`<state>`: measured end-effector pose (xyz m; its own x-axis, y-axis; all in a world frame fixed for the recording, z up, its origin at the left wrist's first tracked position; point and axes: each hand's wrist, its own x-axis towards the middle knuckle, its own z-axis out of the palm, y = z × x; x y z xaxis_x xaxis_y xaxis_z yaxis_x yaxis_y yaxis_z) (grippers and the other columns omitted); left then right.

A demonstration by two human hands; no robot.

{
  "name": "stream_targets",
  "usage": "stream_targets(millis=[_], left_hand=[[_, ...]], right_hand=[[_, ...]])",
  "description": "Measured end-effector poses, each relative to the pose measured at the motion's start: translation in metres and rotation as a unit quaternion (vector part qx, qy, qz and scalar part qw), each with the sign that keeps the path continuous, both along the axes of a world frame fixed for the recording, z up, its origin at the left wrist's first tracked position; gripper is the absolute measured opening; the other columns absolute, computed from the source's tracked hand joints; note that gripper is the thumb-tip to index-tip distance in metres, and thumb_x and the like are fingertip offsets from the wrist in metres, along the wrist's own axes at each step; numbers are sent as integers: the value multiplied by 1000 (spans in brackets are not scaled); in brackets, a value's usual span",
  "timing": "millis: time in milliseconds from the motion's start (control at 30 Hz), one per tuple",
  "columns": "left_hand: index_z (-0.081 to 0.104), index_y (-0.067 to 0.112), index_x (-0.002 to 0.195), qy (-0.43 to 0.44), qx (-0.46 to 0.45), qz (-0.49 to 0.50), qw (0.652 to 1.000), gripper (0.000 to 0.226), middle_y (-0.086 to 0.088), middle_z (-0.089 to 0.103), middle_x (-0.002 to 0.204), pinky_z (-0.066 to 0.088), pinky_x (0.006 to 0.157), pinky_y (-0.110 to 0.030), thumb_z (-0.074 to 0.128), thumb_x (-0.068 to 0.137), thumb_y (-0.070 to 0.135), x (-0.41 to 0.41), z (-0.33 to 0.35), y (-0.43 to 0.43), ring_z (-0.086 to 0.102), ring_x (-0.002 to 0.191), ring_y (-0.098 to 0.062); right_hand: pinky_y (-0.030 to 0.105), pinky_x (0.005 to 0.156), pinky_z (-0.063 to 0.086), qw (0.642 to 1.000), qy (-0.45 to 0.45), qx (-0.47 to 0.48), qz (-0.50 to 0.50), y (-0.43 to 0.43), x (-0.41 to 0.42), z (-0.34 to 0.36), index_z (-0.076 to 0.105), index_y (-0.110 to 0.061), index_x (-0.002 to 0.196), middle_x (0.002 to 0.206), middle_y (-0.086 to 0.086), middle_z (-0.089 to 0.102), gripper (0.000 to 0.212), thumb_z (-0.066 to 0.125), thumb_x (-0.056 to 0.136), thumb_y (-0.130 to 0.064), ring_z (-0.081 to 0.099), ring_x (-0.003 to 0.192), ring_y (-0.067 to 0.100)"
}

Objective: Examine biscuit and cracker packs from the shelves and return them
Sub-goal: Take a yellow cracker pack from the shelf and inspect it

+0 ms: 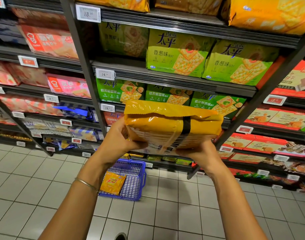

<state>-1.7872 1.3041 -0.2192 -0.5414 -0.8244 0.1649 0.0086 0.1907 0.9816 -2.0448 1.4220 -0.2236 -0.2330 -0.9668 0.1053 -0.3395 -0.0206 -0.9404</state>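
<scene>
A shopper holds an orange cracker pack (165, 122) up in front of supermarket shelves (165, 79), its printed back and barcode tilted toward the camera. The left grip (118, 135) grasps the pack's left end, and the right grip (196, 150) grasps its lower right corner from beneath. A thin bangle (86, 184) circles the left wrist. Behind the pack, green cracker packs (179, 54) stand in rows, with price tags (88, 13) clipped to the shelf rails. Below the arms, a blue basket (141, 172) sits on the tiled floor (27, 179), with an orange packet (112, 183) lying inside it.
</scene>
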Motion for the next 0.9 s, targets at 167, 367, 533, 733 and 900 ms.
stream_targets(millis=[167, 367, 533, 733, 900], left_hand=[[70, 41, 117, 8, 24, -9, 1000, 64, 8, 78, 115, 60, 79, -20, 90, 70, 4, -1, 1, 4, 75, 106, -12], [53, 24, 134, 57, 125, 5, 990, 68, -5, 78, 116, 65, 70, -32, 85, 74, 20, 2, 0, -2, 78, 101, -28], [40, 32, 155, 53, 184, 71, 979, 87, -5, 73, 128, 64, 85, -51, 84, 79, 42, -1, -1, -7, 76, 108, -31], [53, 46, 144, 36, 210, 26, 977, 49, 11, 73, 130, 63, 89, -41, 54, 96, 57, -3, 5, -5, 72, 118, -19], [68, 44, 129, 22, 223, 51, 973, 47, -4, 76, 123, 47, 104, -71, 52, 91, 67, -2, 8, 1, 69, 118, -37]], right_hand=[[13, 74, 56, 999, -45, 24, -15, 2, 0, -1, 69, -37, 108, 102, -20, 78, 58, 95, 67, -6, 73, 99, 4], [46, 93, 59, 989, -141, 37, 13, 2, 0, 12, 56, -29, 134, 124, 0, 75, 78, 93, 66, -36, 72, 115, 21], [45, 90, 63, 985, -166, 45, 27, -5, 9, 19, 37, -41, 152, 127, -9, 73, 96, 83, 68, -51, 74, 111, 18], [39, 90, 61, 956, -276, 93, 32, -4, 8, 19, 58, -44, 141, 141, -7, 63, 53, 64, 89, -49, 67, 123, 19], [32, 58, 62, 921, -364, 137, -8, 4, 7, 7, 79, -31, 115, 109, 5, 79, 45, 56, 92, -62, 78, 90, 25]])
